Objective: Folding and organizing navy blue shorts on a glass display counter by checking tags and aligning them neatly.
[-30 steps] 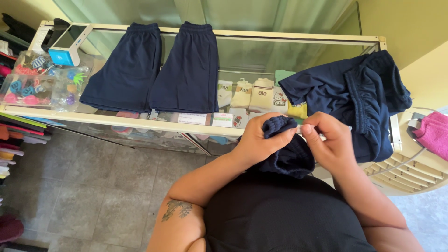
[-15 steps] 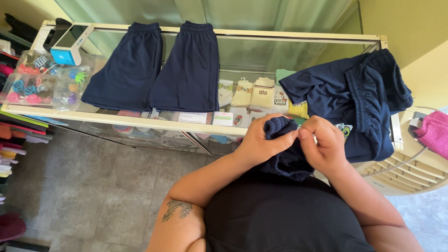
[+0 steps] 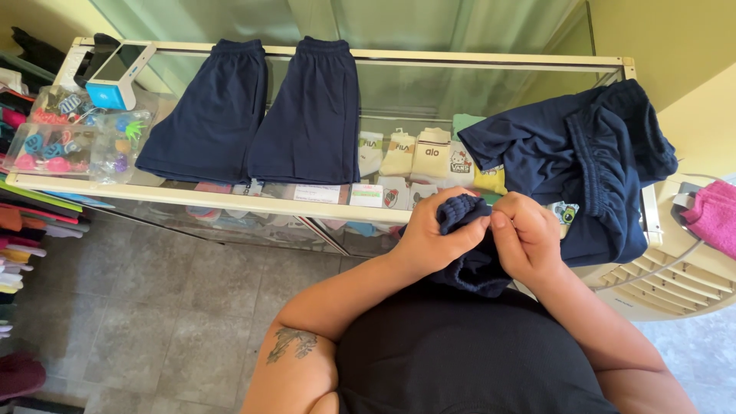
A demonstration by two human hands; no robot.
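Both my hands hold a bunched navy blue garment close to my chest, in front of a glass display counter. My left hand grips its ribbed waistband from the left. My right hand pinches the fabric from the right, fingers curled. Two navy shorts lie flat side by side on the counter, one on the left and one on the right. A loose heap of navy clothes lies on the counter's right end.
Folded socks show under the glass. Clear boxes of small colourful items and a white-blue card device sit at the counter's left end. A white fan with a pink cloth stands at right. Coloured clothes hang at left.
My hands have drawn closer together on the bunched garment and shifted slightly downward. The fabric is gathered tighter. The counter items have not moved.
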